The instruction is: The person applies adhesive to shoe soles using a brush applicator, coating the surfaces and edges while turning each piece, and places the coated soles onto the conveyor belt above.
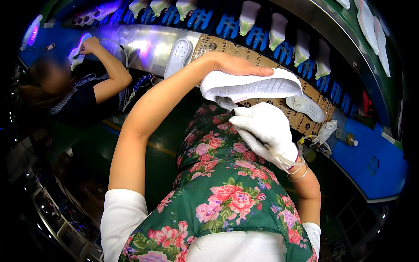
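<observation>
My bare left hand (238, 66) grips a white shoe (262, 86) from above, thumb along its upper edge. The shoe lies on its side, its grooved sole turned toward me. Below it, my right hand (264, 129) wears a white knit glove and is closed around a brush. Only the grey bristles (226, 103) and a bit of dark handle show; they are at the shoe's lower left edge. Left of the shoe lies a white perforated sole (178, 56). Another pale sole (307, 108) rests at the right, partly behind the shoe.
A printed cardboard sheet (218, 46) covers part of the metal bench (152, 48). Beyond it, blue racks (229, 27) carry several white-and-green shoe parts (278, 31). A clear bottle (349, 139) lies at the right by a blue panel (371, 163). At left, a co-worker's hand (90, 45) holds a shoe.
</observation>
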A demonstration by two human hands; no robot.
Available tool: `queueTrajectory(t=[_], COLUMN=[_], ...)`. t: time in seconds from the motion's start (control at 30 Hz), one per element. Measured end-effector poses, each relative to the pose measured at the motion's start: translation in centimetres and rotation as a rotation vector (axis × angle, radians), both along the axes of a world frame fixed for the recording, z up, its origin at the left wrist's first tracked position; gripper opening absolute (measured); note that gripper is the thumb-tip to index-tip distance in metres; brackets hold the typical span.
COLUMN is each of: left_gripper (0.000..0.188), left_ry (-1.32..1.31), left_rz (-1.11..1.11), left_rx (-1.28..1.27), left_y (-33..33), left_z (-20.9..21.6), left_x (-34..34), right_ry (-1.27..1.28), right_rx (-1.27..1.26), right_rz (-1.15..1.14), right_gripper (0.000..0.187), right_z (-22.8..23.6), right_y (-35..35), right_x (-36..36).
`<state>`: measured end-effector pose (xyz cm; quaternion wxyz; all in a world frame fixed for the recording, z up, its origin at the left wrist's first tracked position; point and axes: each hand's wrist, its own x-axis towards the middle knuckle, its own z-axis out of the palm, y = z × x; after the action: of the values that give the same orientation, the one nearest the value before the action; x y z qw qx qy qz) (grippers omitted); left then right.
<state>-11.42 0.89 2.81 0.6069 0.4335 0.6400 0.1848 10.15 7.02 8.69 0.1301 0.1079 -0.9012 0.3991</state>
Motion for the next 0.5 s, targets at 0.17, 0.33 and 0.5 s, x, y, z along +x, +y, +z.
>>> queueTrajectory(t=[0.17,0.33,0.5], left_gripper=[0.105,0.104,0.095], left_ry=[-0.032,-0.051,-0.134], left_rz=[0.081,0.207,0.283], left_rx=[-0.026,-0.004,-0.005], left_y=[0.0,-0.6,-1.0], left_z=[1.1,2.9,1.6], left_x=[-0.2,0.2,-0.4], right_ry=[0.082,0.137,0.002], right_rx=[0.016,-0.061,-0.24], right_rz=[-0.051,-0.086,-0.105], right_gripper=[0.033,0.036,0.028], right_z=[-0.4,0.1,-0.1], right_y=[0.2,-1.0,-1.5], right_x=[0.2,0.4,0.6])
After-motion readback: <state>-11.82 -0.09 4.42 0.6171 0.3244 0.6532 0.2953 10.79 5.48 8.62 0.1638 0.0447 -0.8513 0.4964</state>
